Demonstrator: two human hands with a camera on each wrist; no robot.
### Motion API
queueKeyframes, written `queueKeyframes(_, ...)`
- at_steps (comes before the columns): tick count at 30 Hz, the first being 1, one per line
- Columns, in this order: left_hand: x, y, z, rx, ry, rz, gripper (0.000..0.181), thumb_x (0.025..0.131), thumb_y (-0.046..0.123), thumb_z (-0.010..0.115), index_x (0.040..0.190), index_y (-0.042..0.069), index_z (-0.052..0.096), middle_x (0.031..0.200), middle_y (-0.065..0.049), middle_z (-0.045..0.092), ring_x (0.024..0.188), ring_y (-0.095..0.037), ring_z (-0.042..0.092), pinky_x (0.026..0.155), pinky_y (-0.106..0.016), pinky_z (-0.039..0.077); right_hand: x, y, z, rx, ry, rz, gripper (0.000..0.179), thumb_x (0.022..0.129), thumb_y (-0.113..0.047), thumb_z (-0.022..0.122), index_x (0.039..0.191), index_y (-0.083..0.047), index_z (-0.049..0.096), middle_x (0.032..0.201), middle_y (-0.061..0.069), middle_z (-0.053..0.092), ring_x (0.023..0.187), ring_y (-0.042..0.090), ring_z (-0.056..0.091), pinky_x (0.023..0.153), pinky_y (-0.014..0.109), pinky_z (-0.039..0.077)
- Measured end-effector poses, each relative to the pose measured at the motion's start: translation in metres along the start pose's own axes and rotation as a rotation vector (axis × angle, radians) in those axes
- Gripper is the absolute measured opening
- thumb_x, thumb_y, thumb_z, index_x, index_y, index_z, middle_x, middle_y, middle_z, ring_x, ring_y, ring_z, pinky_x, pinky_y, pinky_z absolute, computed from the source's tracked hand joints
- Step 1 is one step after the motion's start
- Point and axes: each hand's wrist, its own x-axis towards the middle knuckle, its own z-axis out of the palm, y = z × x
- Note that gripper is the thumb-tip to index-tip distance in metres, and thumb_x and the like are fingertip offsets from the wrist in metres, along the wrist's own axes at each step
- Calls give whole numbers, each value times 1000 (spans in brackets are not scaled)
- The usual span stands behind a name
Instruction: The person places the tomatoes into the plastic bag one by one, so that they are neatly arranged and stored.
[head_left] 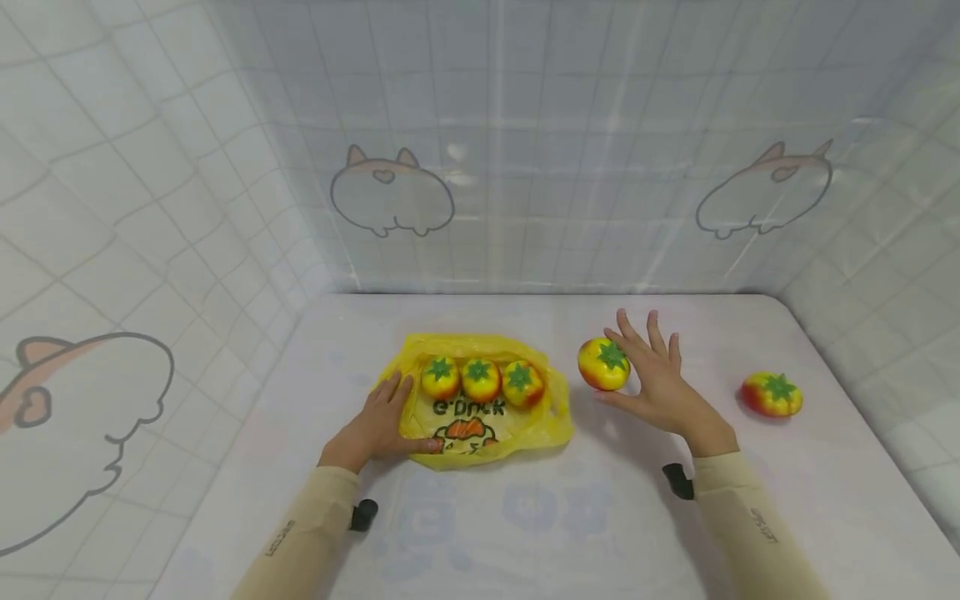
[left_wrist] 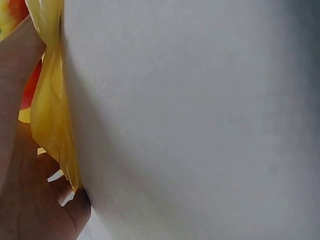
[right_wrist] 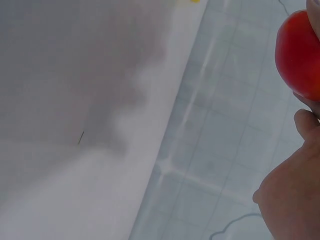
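A yellow plastic bag [head_left: 525, 432] with printed lettering and a cartoon lies on the table, its rim spread. Three yellow-and-red tomatoes [head_left: 480, 380] with green star-shaped tops sit side by side in it. My left hand [head_left: 381, 423] holds the bag's left side, the thumb reaching across its near edge; in the left wrist view the yellow film [left_wrist: 52, 110] runs along the fingers. To the right of the bag, my right hand [head_left: 654, 385] pinches another tomato [head_left: 600, 364] between thumb and index finger, with the other fingers spread. Its red underside shows in the right wrist view.
One more tomato [head_left: 771, 395] lies on the right part of the white table [head_left: 525, 542]. Tiled sheeting with cartoon animals [head_left: 393, 196] encloses the back and both sides. Dark wrist devices [head_left: 678, 482] sit by both sleeves.
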Motion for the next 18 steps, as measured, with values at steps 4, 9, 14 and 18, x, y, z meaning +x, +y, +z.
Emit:
queueKeyframes(4,0,0,0,-3,2,4,132,56,86,59,153,12,9,157,-15,-2,142,-40,4,106,-60,24,6,-5,3,3,-8,-4,95,74,-59,71,150,-24,27,159,-3,0,140,30,-21,103,59,-22)
queueKeyframes(9,-2,-1,-1,-5,8,6,132,56,85,60,153,11,9,157,-16,-1,142,-40,5,106,-60,24,13,-12,3,19,-6,-10,95,73,-59,72,150,-26,26,159,-4,0,141,30,-21,104,59,-20)
queueKeyframes(14,-1,0,-1,2,10,7,132,56,86,59,153,12,8,158,-15,-2,142,-40,4,107,-59,24,19,-15,3,35,-1,-29,95,74,-58,72,151,-27,24,159,-4,0,141,30,-21,105,62,-17)
queueKeyframes(18,0,0,1,1,10,7,133,55,86,59,153,12,8,158,-15,-2,142,-39,4,107,-59,24,24,-16,5,39,-4,-47,95,74,-58,71,150,-24,26,159,-4,0,141,32,-20,104,63,-17)
